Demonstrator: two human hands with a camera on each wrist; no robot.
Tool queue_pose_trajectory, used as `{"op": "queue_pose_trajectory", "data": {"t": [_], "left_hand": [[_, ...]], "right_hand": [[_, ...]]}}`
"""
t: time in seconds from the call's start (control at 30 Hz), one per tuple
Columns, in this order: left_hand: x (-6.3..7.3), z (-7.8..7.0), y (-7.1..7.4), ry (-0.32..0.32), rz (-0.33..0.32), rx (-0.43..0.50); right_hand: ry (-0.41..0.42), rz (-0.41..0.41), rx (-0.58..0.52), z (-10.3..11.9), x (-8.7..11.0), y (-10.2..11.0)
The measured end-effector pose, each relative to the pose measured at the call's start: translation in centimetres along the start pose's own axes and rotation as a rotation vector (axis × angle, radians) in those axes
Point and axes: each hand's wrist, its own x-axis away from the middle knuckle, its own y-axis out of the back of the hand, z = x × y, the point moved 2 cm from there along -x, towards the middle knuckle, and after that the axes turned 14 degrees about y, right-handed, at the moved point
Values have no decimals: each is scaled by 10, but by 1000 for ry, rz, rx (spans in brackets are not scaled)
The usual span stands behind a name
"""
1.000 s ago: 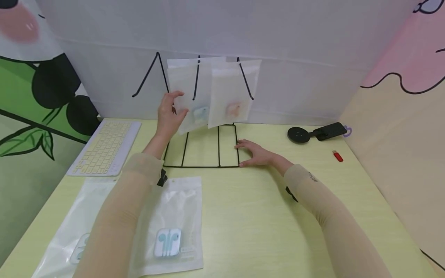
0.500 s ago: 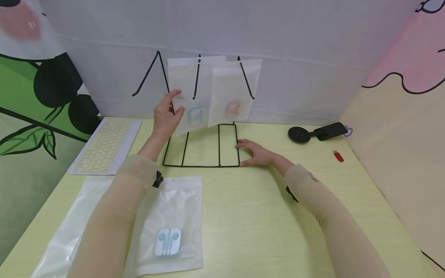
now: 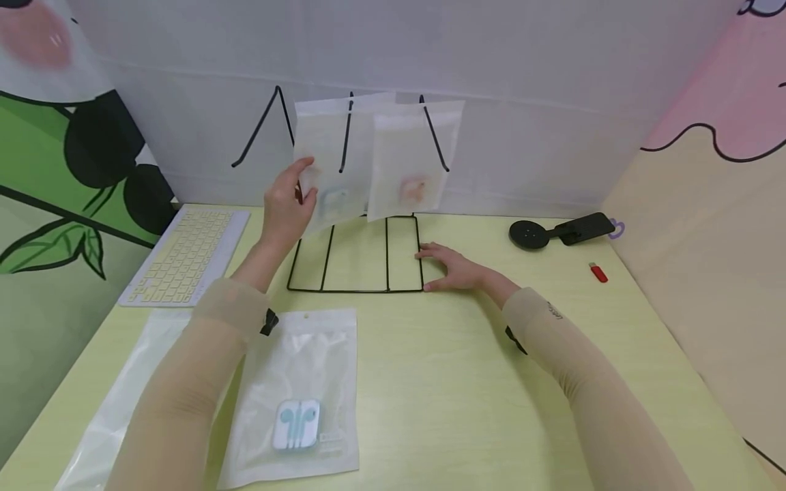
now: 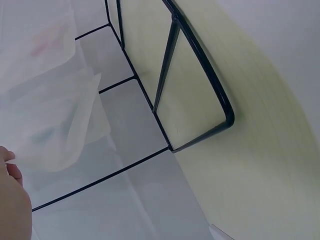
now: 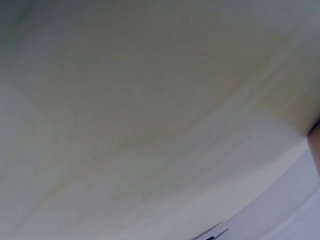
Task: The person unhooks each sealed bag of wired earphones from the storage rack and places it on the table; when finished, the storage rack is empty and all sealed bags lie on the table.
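A black wire rack (image 3: 387,259) stands on the table, with three hooks up top. Two translucent white zip pouches hang there: a left pouch (image 3: 325,136) on the middle hook, showing something pale blue, and a right pouch (image 3: 399,153) on the right hook, with something reddish inside. My left hand (image 3: 284,211) is at the left pouch's outer edge, thumb and forefinger spread apart. At the left border of the left wrist view, its fingers (image 4: 9,154) show beside the pouch. My right hand (image 3: 456,267) rests fingertips and thumb along the rack base's right side.
An earphone pouch (image 3: 295,365) lies at the front, beside another pouch (image 3: 110,423) partly under my left sleeve. A keyboard (image 3: 184,259) is at the left. Back right are a black folding stand (image 3: 561,233) and a red USB stick (image 3: 598,273).
My left hand has drawn slightly to the left and down along the left pouch. That pouch has shifted a little left at its lower edge. My right hand stays at the rack base.
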Motion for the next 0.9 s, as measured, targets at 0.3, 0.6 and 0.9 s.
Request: {"op": "queue_pose_trajectory", "data": {"t": [0.3, 0.6, 0.9], "left_hand": [[6, -8, 5, -54, -14, -48], [12, -22, 15, -93, -31, -76], [20, -36, 22, -97, -13, -123]], "right_hand": [[-10, 4, 4, -1, -1, 0], [-2, -10, -5, -2, -1, 0], [-3, -11, -12, -1, -2, 1]]}}
